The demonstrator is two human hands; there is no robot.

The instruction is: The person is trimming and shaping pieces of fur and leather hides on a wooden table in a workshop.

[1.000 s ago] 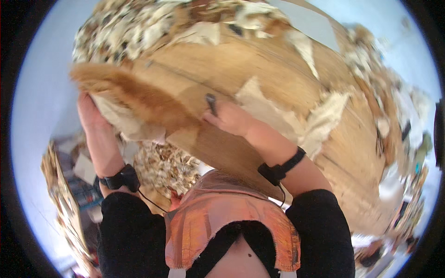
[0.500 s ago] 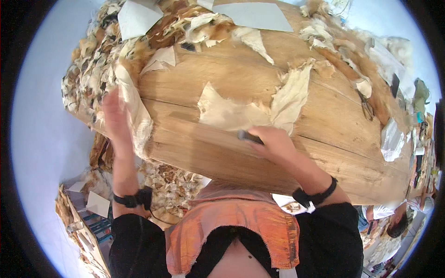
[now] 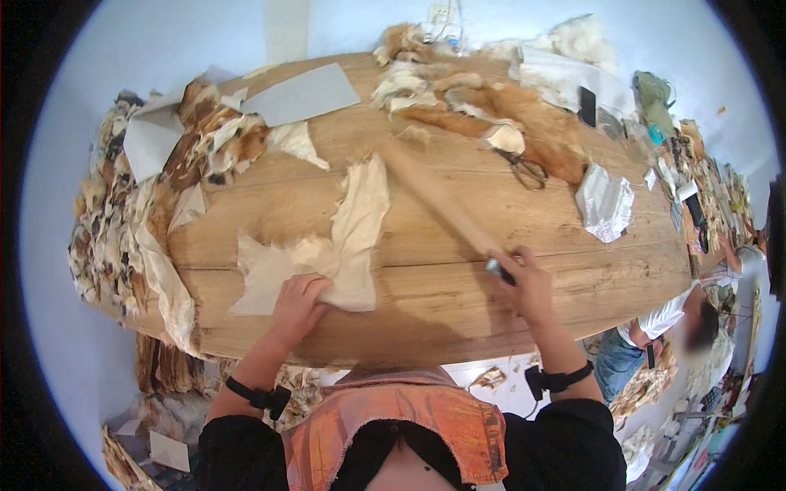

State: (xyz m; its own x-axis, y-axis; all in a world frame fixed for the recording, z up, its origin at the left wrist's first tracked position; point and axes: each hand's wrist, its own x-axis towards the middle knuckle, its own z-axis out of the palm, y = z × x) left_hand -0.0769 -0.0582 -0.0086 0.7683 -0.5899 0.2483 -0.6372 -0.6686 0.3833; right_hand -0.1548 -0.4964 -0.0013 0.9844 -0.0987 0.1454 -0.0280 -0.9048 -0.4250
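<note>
A pale L-shaped piece of fur hide (image 3: 357, 214) lies skin side up on the wooden table near the front edge. My left hand (image 3: 299, 304) is on its lower edge, fingers bent and closed on the hide beside a small fold. To the right, my right hand (image 3: 524, 282) grips the near end of a long, flat wooden stick (image 3: 442, 200), blurred by motion. The stick slants away to the far left, its far end just beyond the hide's upper tip. A short dark piece with a light end (image 3: 500, 271) shows at my right fingers.
Fur scraps (image 3: 115, 204) heap along the left, with a grey sheet (image 3: 303, 92) behind. Brown pelts (image 3: 524, 114), scissors (image 3: 528, 170) and a crumpled white bag (image 3: 604, 202) lie at the far right. A person (image 3: 655, 323) in a white top is beyond the right edge.
My left hand has come from the scraps at the left onto the hide. My right hand has swung the stick from pointing left to pointing away. The view has shifted right.
</note>
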